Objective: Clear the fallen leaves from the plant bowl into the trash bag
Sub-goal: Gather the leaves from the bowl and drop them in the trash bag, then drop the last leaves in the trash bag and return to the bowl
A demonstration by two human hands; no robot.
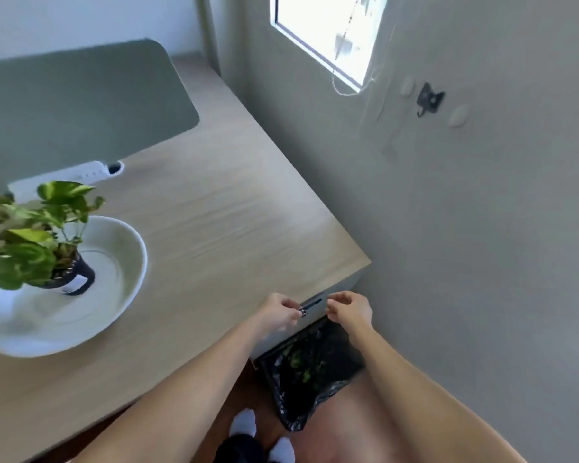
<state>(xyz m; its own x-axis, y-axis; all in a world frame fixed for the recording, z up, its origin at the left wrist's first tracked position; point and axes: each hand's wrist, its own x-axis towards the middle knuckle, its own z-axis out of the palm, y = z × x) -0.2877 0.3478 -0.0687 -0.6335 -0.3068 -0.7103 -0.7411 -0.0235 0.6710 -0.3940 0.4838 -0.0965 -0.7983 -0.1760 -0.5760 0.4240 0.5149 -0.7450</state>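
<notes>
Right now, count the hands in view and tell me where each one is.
2. The left hand is at the desk's near corner, pinching a small dark object. The right hand is just beside it, above the black trash bag on the floor.

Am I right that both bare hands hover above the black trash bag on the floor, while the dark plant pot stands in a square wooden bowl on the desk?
Not quite: the head view shows the dark plant pot standing in a round white bowl, not a square wooden one. Both hands, left and right, do hover above the black trash bag on the floor.
</notes>
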